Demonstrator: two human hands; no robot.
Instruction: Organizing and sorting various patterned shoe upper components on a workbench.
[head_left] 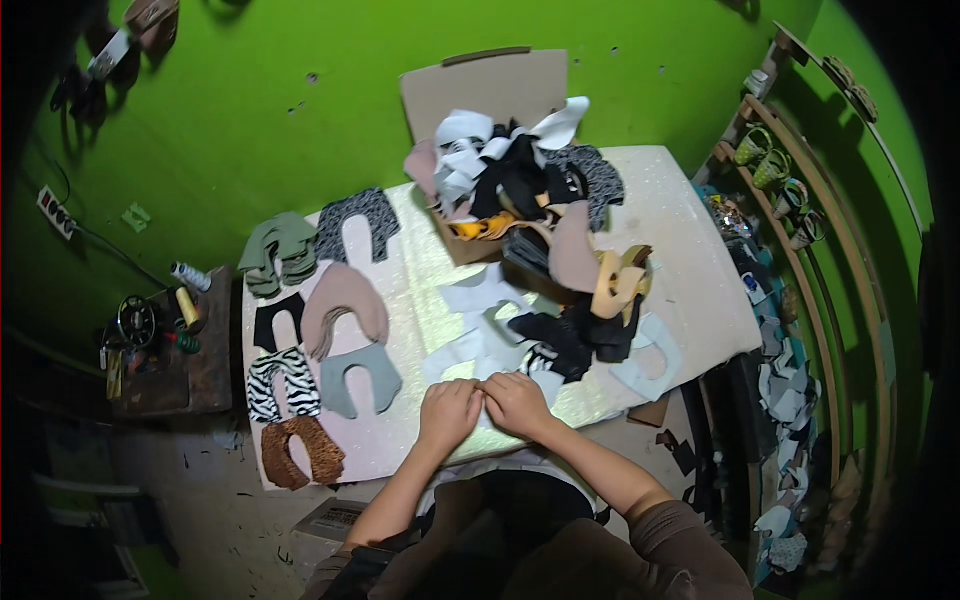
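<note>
Sleeves (684, 550), left hand (450, 410) touching right hand (516, 402), grey arch (358, 364), legs nearward

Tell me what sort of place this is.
Probably a small shoemaking or sewing workshop: U-shaped cut pieces lie grouped on a pale table, a cardboard box is heaped with assorted material, and thread spools sit at the left.

Illumination is uneven. The table (690, 240) is brightest, with pale glare near centre; the green wall (350, 120) at 12 o'clock is well lit. Shadows darken the wall behind the rack (812, 165) at 2 o'clock. The floor (215, 510) at 8 o'clock is dim. Fisheye distortion bends outer edges; black vignetting fills the corners.
</note>
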